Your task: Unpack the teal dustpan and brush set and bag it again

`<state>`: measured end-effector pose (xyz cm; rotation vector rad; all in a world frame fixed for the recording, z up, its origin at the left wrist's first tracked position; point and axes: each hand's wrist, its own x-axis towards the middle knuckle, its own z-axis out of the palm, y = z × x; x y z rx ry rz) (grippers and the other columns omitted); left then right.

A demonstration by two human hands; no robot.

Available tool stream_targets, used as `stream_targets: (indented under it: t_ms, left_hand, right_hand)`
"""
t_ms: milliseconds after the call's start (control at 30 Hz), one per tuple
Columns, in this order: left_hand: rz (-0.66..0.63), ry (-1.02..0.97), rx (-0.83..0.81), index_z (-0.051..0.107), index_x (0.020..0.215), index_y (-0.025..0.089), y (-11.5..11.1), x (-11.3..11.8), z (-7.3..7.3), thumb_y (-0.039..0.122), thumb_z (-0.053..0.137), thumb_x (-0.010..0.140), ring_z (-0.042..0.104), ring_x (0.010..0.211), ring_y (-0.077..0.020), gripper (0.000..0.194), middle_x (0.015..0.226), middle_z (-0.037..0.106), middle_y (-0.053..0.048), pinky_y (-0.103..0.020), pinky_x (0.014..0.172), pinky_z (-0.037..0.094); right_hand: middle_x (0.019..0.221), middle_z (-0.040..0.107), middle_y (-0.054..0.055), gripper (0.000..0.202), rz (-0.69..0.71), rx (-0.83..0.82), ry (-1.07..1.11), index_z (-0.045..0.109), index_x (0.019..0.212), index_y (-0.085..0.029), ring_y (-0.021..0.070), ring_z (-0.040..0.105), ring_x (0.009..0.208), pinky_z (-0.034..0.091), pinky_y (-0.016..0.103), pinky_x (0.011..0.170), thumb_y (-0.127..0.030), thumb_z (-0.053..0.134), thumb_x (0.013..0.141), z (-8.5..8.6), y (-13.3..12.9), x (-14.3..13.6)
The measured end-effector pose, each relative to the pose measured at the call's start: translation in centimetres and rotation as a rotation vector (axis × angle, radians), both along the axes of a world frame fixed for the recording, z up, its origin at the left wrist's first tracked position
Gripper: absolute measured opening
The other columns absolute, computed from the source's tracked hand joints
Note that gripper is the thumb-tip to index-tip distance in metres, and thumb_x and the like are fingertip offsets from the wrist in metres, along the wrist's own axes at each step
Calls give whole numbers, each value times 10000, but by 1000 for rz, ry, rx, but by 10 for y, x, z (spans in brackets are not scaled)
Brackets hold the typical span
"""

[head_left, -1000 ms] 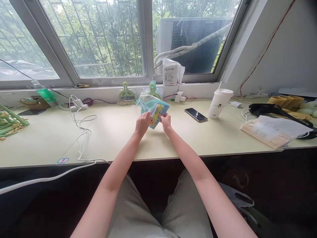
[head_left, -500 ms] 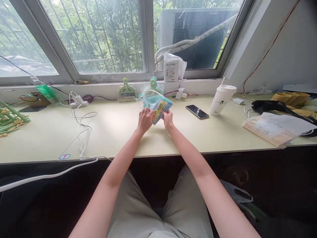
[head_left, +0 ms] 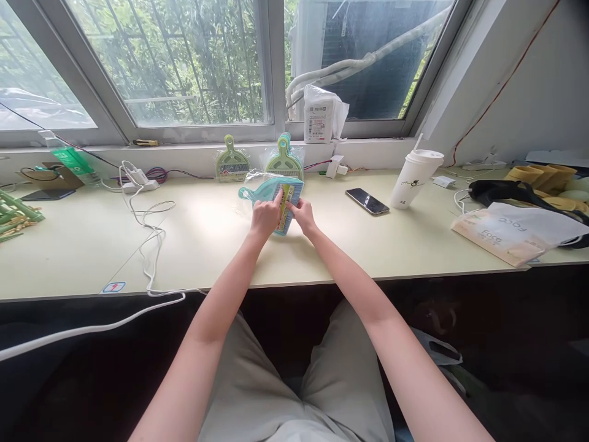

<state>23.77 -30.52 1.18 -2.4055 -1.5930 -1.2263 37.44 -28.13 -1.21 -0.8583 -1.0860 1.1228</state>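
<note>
Between my hands, just above the table, is a blue mini dustpan and brush set (head_left: 294, 185) in clear plastic wrap, its handle pointing left and a yellow printed label facing me. My left hand (head_left: 265, 216) grips its lower left side, the index finger stretched over the label and the other fingers curled. On the right edge, my right hand (head_left: 304, 216) pinches the set between thumb and fingers. Behind it, two places hold similar wrapped green sets: one green dustpan set (head_left: 232, 164) and a stack of dustpan sets (head_left: 284, 161), both leaning against the window ledge.
A phone (head_left: 367, 201) and a white lidded cup with straw (head_left: 414, 181) stand to the right, before a paper bag (head_left: 510, 233). White cables (head_left: 154, 245) trail over the table's left part. A wrapped packet (head_left: 319, 120) sits on the ledge; a green-labelled bottle (head_left: 73, 161) lies far left.
The blue dustpan set has turned so its handle now points left, and the stack behind it shows more. My left index finger has stretched out over the label. The view has shifted slightly.
</note>
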Motion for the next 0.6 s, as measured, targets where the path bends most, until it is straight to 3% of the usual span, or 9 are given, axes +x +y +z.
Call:
stream_targets:
  t_ms: [300,600]
  left_hand:
    - [253,472,-48,261,1560,113,-11,5,12,181,319,970,688,804,-230,598,845,723,-152,-338,810,415]
    - [275,470,-50,252,1558,83,-13,6,13,191,332,964,690,792,-243,609,801,714,-157,-348,789,424]
  right_hand:
    - [874,749,53,320,-54,107,-224,704,905,-173,203,677,804,555,350,774,-430,754,721,1,-1,2]
    - [901,751,68,302,-53,128,-226,693,888,-173,213,677,799,550,366,767,-416,748,717,0,0,1]
